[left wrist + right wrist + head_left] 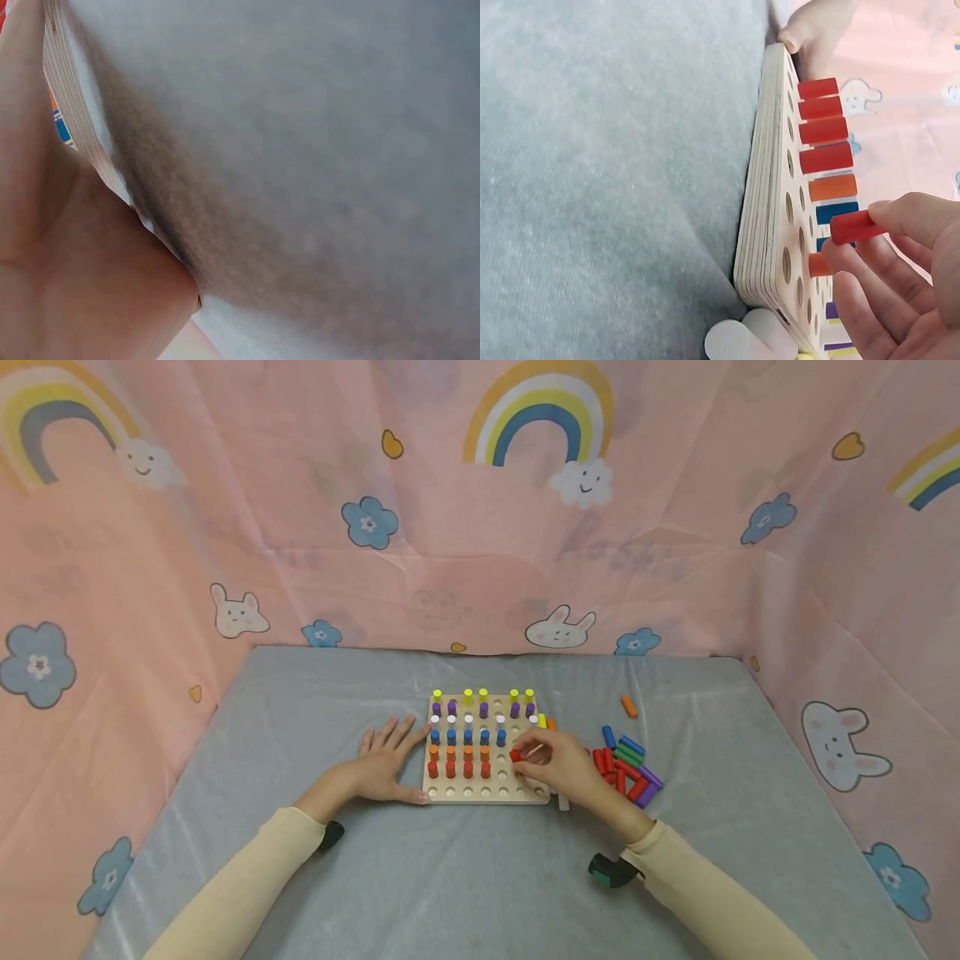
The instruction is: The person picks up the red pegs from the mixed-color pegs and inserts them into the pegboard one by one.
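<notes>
A wooden pegboard (480, 797) lies on the table with rows of yellow, purple, white, blue, orange and red pegs standing in its holes. My right hand (558, 764) is over the board's right part and pinches a red peg (851, 227) between thumb and fingers. That peg is held above the holes, tilted in the right wrist view. Four-hole stretches at the left of the red row hold upright red pegs (468, 770). My left hand (381, 764) rests with fingers spread along the board's left edge, thumb at its near left corner.
Right of the board lies a loose pile of red, green, blue and purple pegs (620, 782). A single orange peg (628, 706) is farther back. White pegs (729, 341) lie against the board's right side. Patterned pink cloth (465, 560) walls in the grey table (337, 877).
</notes>
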A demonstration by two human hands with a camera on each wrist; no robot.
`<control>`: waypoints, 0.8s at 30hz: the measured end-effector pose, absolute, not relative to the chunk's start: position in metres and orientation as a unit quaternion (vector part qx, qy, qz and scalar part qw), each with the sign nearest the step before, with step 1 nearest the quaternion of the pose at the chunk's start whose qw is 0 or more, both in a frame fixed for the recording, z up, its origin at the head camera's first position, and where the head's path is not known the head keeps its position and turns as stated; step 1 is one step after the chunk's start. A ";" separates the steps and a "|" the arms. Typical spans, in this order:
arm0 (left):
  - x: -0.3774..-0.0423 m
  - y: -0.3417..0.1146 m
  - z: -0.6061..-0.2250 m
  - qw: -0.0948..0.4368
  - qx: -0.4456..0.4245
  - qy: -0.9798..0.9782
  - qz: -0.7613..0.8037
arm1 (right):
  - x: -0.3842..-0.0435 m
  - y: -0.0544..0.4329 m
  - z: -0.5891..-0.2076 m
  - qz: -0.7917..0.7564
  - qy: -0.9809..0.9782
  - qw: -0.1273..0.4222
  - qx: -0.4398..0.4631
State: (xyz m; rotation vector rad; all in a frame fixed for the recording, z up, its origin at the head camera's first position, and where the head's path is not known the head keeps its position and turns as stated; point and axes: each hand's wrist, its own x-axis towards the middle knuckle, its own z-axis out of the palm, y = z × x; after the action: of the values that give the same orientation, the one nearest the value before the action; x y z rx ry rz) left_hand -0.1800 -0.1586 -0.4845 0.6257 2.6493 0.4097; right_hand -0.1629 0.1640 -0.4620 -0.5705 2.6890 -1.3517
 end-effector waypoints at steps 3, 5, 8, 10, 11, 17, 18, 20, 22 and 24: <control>-0.180 -0.159 -0.484 0.194 0.223 0.944 0.147 | -0.163 0.162 -0.463 -0.454 0.871 0.040 -0.185; -0.180 -0.159 -0.484 0.194 0.223 0.944 0.147 | -0.163 0.160 -0.465 -0.460 0.867 0.038 -0.188; -0.180 -0.159 -0.484 0.194 0.223 0.944 0.146 | -0.163 0.158 -0.467 -0.465 0.863 0.033 -0.193; -0.180 -0.159 -0.484 0.195 0.224 0.944 0.146 | -0.162 0.156 -0.469 -0.466 0.862 0.029 -0.196; -0.180 -0.159 -0.484 0.195 0.224 0.944 0.146 | -0.162 0.155 -0.469 -0.465 0.863 0.026 -0.197; -0.181 -0.159 -0.483 0.195 0.224 0.944 0.145 | -0.162 0.150 -0.473 -0.462 0.863 0.013 -0.206; -0.180 -0.159 -0.483 0.195 0.224 0.944 0.146 | -0.162 0.150 -0.474 -0.461 0.863 0.011 -0.208; -0.180 -0.159 -0.482 0.194 0.224 0.944 0.146 | -0.162 0.149 -0.476 -0.459 0.863 0.008 -0.211; -0.180 -0.159 -0.482 0.194 0.224 0.944 0.147 | -0.162 0.149 -0.478 -0.457 0.863 0.003 -0.214; -0.180 -0.159 -0.482 0.194 0.223 0.944 0.149 | -0.161 0.149 -0.479 -0.455 0.864 -0.001 -0.218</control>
State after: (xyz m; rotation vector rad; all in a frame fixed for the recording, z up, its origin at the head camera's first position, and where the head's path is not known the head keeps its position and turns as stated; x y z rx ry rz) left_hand -0.1797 -0.1588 -0.4822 0.6260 2.6467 0.4178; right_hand -0.1613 0.1488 -0.4790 -0.6857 2.7145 -1.4287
